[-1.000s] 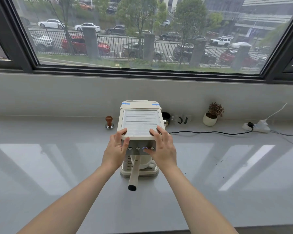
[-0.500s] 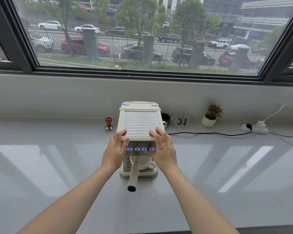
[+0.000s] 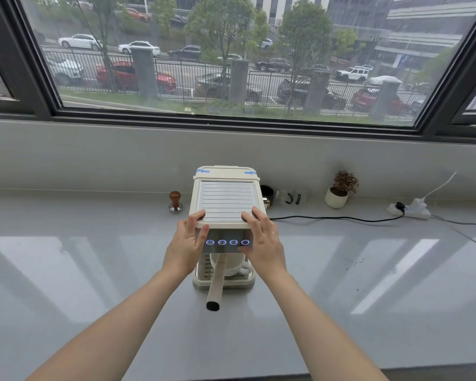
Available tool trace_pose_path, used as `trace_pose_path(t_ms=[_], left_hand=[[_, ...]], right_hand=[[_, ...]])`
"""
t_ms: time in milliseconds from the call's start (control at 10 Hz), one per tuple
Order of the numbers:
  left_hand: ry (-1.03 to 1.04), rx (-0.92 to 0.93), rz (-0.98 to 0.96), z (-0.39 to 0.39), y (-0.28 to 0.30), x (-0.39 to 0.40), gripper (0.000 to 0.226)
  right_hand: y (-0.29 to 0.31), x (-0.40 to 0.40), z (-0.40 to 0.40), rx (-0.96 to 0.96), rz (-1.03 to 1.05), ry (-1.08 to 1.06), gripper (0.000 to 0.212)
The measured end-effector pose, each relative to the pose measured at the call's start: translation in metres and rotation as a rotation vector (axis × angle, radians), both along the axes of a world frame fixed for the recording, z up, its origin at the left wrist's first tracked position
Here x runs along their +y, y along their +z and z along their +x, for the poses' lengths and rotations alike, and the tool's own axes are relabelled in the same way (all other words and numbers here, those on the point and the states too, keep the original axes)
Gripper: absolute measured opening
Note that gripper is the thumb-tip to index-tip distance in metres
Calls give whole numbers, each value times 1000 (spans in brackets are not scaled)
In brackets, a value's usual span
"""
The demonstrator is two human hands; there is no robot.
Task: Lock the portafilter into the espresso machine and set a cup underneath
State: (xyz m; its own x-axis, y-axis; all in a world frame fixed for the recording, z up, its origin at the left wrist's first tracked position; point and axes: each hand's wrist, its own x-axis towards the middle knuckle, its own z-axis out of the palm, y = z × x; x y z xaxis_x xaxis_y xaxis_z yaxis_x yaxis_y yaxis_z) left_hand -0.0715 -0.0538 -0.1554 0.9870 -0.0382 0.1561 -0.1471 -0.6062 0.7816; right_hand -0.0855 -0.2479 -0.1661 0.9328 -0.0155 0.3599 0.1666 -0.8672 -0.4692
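Both hands lie open and flat on the espresso machine (image 3: 225, 204), gripping nothing: the left hand (image 3: 186, 244) rests on its front left corner, and the right hand (image 3: 263, 240) on the front right corner, thumb at the lit buttons (image 3: 227, 242) (four blue rings). On the grey counter (image 3: 94, 270) the machine stands at 12 o'clock. Its portafilter (image 3: 216, 281) is in place, handle pointing to 6 o'clock. A white cup (image 3: 232, 265) sits underneath on the drip tray. At 10 o'clock of the machine stands a tamper (image 3: 175, 202); at 2 o'clock, a small plant pot (image 3: 337, 198).
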Motion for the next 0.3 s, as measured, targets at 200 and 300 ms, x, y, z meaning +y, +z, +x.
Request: trace_pose_path(t_ms=[200, 300], left_hand=[[-15, 5, 6, 0, -1, 4, 35], [6, -4, -26, 4, -1, 3, 35]], right_hand=[[25, -4, -2, 106, 86, 49, 59], [74, 2, -3, -33, 232, 87, 36]])
